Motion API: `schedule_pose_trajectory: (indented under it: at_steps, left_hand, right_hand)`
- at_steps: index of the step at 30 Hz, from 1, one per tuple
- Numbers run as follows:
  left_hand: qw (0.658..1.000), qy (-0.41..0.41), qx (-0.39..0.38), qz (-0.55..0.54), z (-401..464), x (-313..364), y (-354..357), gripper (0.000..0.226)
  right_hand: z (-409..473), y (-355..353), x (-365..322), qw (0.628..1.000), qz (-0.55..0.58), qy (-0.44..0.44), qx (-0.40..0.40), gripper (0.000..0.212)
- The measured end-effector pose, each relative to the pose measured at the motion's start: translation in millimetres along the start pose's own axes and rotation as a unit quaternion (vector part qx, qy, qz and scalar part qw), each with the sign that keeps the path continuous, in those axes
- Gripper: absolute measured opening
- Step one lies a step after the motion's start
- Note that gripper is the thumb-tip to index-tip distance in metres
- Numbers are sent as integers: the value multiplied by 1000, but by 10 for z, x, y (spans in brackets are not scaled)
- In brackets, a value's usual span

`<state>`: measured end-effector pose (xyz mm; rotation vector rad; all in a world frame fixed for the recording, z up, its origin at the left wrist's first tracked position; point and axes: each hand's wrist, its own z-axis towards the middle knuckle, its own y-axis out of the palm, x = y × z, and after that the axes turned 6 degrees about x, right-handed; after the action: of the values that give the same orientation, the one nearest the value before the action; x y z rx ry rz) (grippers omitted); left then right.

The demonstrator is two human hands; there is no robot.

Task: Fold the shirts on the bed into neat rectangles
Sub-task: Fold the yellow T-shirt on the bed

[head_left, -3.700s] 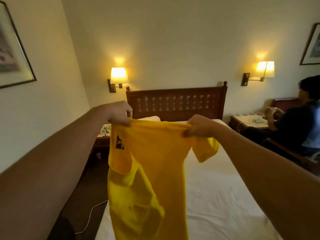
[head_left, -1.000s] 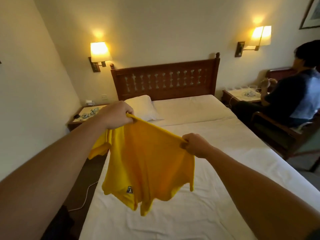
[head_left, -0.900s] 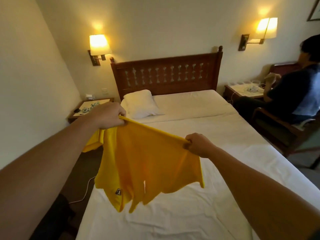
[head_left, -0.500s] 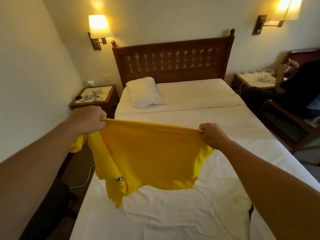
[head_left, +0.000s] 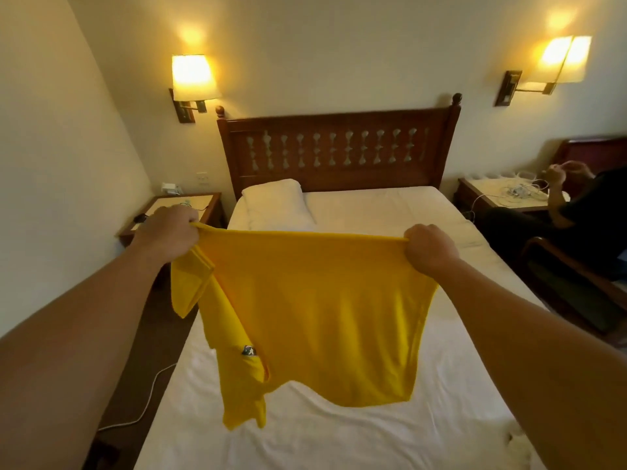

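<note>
1. The left hand (head_left: 168, 232) is curled into a fist round one end of the yellow shirt's (head_left: 315, 313) top edge, pinching the cloth near where a sleeve hangs loose below it.
2. The right hand (head_left: 428, 247) is clenched the same way on the other end, so the edge runs taut and nearly level between the two fists.
3. Held out like this, the shirt hangs in the air as a flat sheet above the bed (head_left: 339, 432); its lowest corner dangles near the sheet, though whether it touches I cannot tell. I judge the stretch is meant to let the fabric fall smooth before it is laid down for folding.
4. A small dark tag (head_left: 248, 351) shows on the lower left part, where the cloth is doubled and uneven; that side will likely need straightening.
5. The white sheet is lightly wrinkled, with a pillow (head_left: 276, 203) up by the carved wooden headboard (head_left: 339, 147).
6. Two lit wall lamps (head_left: 193, 78) flank the bed, and a bedside table (head_left: 176, 212) stands on the left.
7. Another person sits in a chair at the right (head_left: 563, 212), handling cables.
</note>
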<state>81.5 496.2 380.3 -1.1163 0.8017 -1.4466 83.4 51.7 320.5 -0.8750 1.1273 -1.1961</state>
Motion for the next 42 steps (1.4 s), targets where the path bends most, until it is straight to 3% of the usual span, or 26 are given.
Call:
schedule_pose_trajectory:
  at_steps: [5,9,12,14,16,18,21,25,28,30,32,33,37,40,42]
  left_hand:
    - [973,-45,158,-161,409,-15,-310,25]
    - [922,-73,277,-261,319,19,-442,32]
    - [886,-109,296,-341,-6,-118,-192,32]
    - [897,-109,262,-340,-363,-284,115,33]
    - [930,-31,219,-294,-839,-512,462,33]
    - [962,55,156,-219,-1379,-823,899,26]
    - [995,74,33,-56,-2356,-1291,1634,35]
    - [983,131,-113,63,-3566,-1724,2577,41]
    - [951,137,-243,134,-4263,-1804,3255,15]
    - [929,88,-312,180,-4659,-1687,3671,41]
    - [921,44,-343,181,-4949,-1387,3988,77]
    - [923,51,-342,171,-5038,-1193,4111,84]
    - [930,158,-306,126,-5121,-460,4579,70]
    - [927,186,-312,94,-4982,-29,4868,65]
    - [923,196,-319,91,-4888,192,5008,59]
  right_hand:
    - [411,-189,-141,997,-13,25,76,17]
    - [427,-204,-276,985,55,43,160,13]
    - [136,97,-306,979,102,75,160,17]
    - [-177,430,-260,981,109,83,134,24]
    - [-559,814,-175,986,102,81,100,27]
    - [-983,1241,-58,991,94,80,59,27]
    - [-1674,1977,161,993,79,90,-4,30]
    - [-2672,3137,537,988,67,96,-102,42]
    - [-3351,3748,777,970,-23,100,-219,42]
    - [-3766,4067,925,953,-69,100,-279,51]
    - [-4109,4252,1028,950,-76,118,-279,59]
    - [-4246,4316,1069,953,-73,128,-265,60]
    - [-4485,4429,1200,966,-52,142,-212,59]
    - [-4468,4518,1367,973,-30,120,-195,61]
    - [-4435,4558,1458,985,-11,78,-150,40]
